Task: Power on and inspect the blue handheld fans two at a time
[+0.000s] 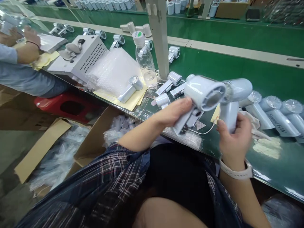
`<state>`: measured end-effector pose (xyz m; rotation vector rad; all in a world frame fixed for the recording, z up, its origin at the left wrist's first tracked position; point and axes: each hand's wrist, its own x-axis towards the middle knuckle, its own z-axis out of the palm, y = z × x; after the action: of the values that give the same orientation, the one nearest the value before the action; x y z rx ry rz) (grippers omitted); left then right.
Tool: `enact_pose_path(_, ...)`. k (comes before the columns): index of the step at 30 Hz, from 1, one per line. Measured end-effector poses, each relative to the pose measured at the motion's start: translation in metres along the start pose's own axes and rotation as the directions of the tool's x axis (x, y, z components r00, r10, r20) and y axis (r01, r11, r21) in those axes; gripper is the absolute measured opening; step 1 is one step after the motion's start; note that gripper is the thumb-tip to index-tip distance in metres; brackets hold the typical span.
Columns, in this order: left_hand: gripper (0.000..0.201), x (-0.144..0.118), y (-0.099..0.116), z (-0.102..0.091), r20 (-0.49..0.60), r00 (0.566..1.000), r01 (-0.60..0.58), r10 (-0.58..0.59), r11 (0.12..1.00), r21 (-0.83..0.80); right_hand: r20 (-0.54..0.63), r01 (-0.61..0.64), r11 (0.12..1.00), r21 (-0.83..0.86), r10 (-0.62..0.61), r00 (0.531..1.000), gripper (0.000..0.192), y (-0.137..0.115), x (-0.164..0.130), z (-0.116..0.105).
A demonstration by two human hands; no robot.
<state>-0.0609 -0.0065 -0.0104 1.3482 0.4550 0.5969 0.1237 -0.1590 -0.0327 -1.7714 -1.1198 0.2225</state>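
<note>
The left hand point(177, 112) grips one fan point(200, 91) just below its round head, and the right hand point(236, 136) holds another fan point(229, 115) by the handle, close beside it. A white cord point(204, 133) curves between the hands. Right of the right hand lies a row of fans point(276, 118); a bottle point(145, 61) stands beyond the left.

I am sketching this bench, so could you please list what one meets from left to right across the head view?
White slotted metal box, clear plastic bottle, left hand holding pale blue round-headed fan, right hand holding second pale blue fan, black-lettered pale blue fan.
</note>
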Motion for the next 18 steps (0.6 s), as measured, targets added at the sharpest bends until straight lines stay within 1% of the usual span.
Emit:
enact_pose_path(1, 0.087, -0.002, -0.007, 0.013, -0.003, 1.000, 0.018, -0.018, 0.993, -0.114, 0.035, 0.054, 0.999, 0.003, -0.054, 0.998, 0.067, -0.006, -0.001, 0.004)
enact_pose_path(2, 0.089, -0.002, -0.013, 0.023, -0.030, 0.999, 0.017, -0.024, 0.978, -0.208, 0.090, 0.094, 0.995, 0.014, -0.095, 0.991, 0.066, -0.010, 0.000, 0.007)
enact_pose_path(3, 0.091, 0.000, -0.017, 0.029, -0.069, 0.997, 0.003, -0.023, 0.960, -0.280, 0.147, 0.111, 0.994, 0.022, -0.113, 0.983, 0.060, -0.012, 0.002, 0.009)
enact_pose_path(4, 0.092, 0.002, -0.019, 0.031, -0.119, 0.993, -0.020, -0.021, 0.944, -0.330, 0.207, 0.112, 0.994, -0.007, -0.108, 0.972, 0.052, -0.010, 0.006, 0.010)
enact_pose_path(5, 0.091, 0.004, -0.018, 0.030, -0.166, 0.986, -0.039, -0.023, 0.933, -0.359, 0.236, 0.090, 0.993, -0.078, -0.069, 0.969, 0.046, -0.006, 0.009, 0.012)
enact_pose_path(6, 0.090, 0.006, -0.016, 0.027, -0.211, 0.977, -0.050, -0.031, 0.928, -0.368, 0.232, 0.053, 0.982, -0.179, -0.010, 0.973, 0.042, 0.001, 0.013, 0.013)
enact_pose_path(8, 0.086, 0.008, -0.006, 0.016, -0.295, 0.955, -0.063, -0.045, 0.936, -0.347, 0.175, -0.016, 0.925, -0.379, 0.089, 0.981, 0.031, 0.014, 0.019, 0.018)
enact_pose_path(9, 0.085, 0.008, 0.000, 0.011, -0.337, 0.940, -0.068, -0.048, 0.943, -0.326, 0.163, -0.027, 0.899, -0.436, 0.108, 0.981, 0.025, 0.019, 0.020, 0.021)
enact_pose_path(11, 0.085, 0.007, 0.010, 0.004, -0.393, 0.918, -0.070, -0.052, 0.955, -0.288, 0.186, -0.003, 0.896, -0.444, 0.095, 0.978, 0.016, 0.020, 0.017, 0.026)
enact_pose_path(12, 0.086, 0.006, 0.012, 0.002, -0.406, 0.913, -0.070, -0.049, 0.959, -0.275, 0.207, 0.010, 0.909, -0.418, 0.085, 0.975, 0.014, 0.017, 0.015, 0.026)
enact_pose_path(13, 0.089, 0.005, 0.014, 0.001, -0.410, 0.911, -0.075, -0.043, 0.961, -0.267, 0.238, 0.006, 0.934, -0.357, 0.084, 0.968, 0.015, 0.012, 0.011, 0.026)
enact_pose_path(14, 0.092, 0.005, 0.013, 0.001, -0.404, 0.914, -0.088, -0.029, 0.960, -0.267, 0.287, -0.017, 0.967, -0.256, 0.092, 0.954, 0.018, 0.005, 0.007, 0.024)
enact_pose_path(15, 0.096, 0.005, 0.013, 0.001, -0.385, 0.923, -0.109, -0.005, 0.956, -0.274, 0.356, -0.060, 0.990, -0.124, 0.101, 0.929, 0.023, -0.002, 0.004, 0.022)
enact_pose_path(16, 0.100, 0.004, 0.011, 0.002, -0.357, 0.934, -0.135, 0.025, 0.949, -0.286, 0.438, -0.122, 0.992, 0.018, 0.101, 0.893, 0.028, -0.010, 0.000, 0.021)
enact_pose_path(17, 0.103, 0.004, 0.010, 0.003, -0.323, 0.945, -0.159, 0.056, 0.940, -0.302, 0.511, -0.188, 0.971, 0.146, 0.089, 0.855, 0.033, -0.018, -0.003, 0.019)
enact_pose_path(18, 0.103, 0.004, 0.010, 0.005, -0.284, 0.955, -0.176, 0.082, 0.931, -0.321, 0.563, -0.242, 0.941, 0.238, 0.070, 0.824, 0.034, -0.025, -0.005, 0.019)
